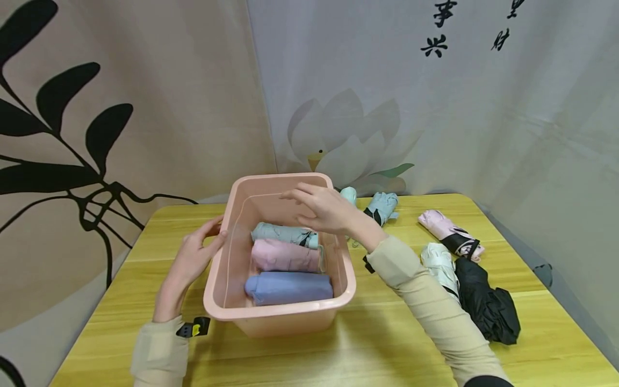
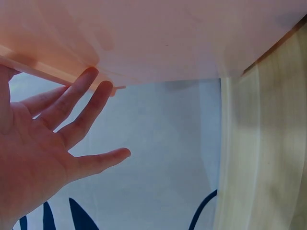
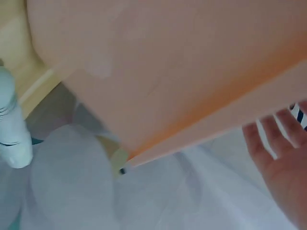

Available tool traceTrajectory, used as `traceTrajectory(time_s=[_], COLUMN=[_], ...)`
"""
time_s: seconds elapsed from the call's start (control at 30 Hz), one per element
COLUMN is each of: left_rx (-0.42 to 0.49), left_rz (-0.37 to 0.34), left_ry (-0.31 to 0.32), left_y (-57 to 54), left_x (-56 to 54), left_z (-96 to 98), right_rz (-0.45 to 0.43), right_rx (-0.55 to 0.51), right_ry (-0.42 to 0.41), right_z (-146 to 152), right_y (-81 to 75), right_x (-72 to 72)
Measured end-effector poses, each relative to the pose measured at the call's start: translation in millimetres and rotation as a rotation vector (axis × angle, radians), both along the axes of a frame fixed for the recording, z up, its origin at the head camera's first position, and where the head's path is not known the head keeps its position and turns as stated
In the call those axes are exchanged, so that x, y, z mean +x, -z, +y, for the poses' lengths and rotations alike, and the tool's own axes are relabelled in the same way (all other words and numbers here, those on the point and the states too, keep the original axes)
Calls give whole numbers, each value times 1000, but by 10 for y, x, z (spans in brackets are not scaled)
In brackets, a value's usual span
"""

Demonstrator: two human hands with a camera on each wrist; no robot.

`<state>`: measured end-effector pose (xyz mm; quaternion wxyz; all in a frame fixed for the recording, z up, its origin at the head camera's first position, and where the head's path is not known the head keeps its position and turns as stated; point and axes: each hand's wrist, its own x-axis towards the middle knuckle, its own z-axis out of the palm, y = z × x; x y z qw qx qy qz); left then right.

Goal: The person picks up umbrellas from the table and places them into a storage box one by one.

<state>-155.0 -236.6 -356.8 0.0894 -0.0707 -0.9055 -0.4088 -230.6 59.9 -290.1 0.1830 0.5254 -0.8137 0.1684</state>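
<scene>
Packing bin (image 1: pixel 285 323), seemingly: umbrellas (image 1: pixel 286 256) inside
Left hand (image 1: pixel 192 259): loose, touching bin
Right hand (image 1: pixel 329 209): empty, relaxed; next, probably, grasping black umbrella (image 1: pixel 486 303) rightward

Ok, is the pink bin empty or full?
Neither: the pink bin holds a teal roll, a pink roll and a blue roll, with space above them.

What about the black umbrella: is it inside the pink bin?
No, the head view shows the black umbrella lying on the table, to the right of the pink bin.
</scene>
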Motion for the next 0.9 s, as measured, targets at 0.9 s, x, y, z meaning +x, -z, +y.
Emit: traceTrajectory(time_s=[0.9], left_rx=[21], left_rz=[-14], left_ry=[5], left_y=[-4], left_x=[2], left_z=[8], right_rz=[-547], right_rx=[-148], right_ry=[962], right_z=[1235], right_y=[1200], right_x=[-793])
